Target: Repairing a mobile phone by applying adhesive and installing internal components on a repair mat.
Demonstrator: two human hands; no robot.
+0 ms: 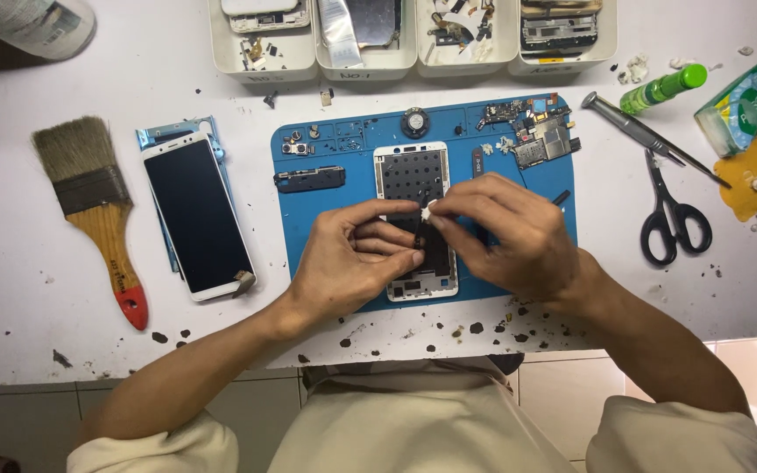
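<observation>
Bare table between white phone (196, 215) and blue mat (308, 263), scissors (672, 215) right

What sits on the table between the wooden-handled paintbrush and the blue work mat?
In the head view, a white-framed smartphone with a dark screen lies between the paintbrush and the blue mat, resting on a pale blue frame.

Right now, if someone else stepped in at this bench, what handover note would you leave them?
Left hand: fingers resting on the opened phone frame, steadying it on the blue mat.
Right hand: pinching a small white piece over the frame.
Done: phone is apart; circuit boards and small parts lie on the mat's top edge, screen panel lies left of the mat.
Left: the frame is open, boards not refitted. Scissors and tweezers lie to the right, brush far left.
</observation>
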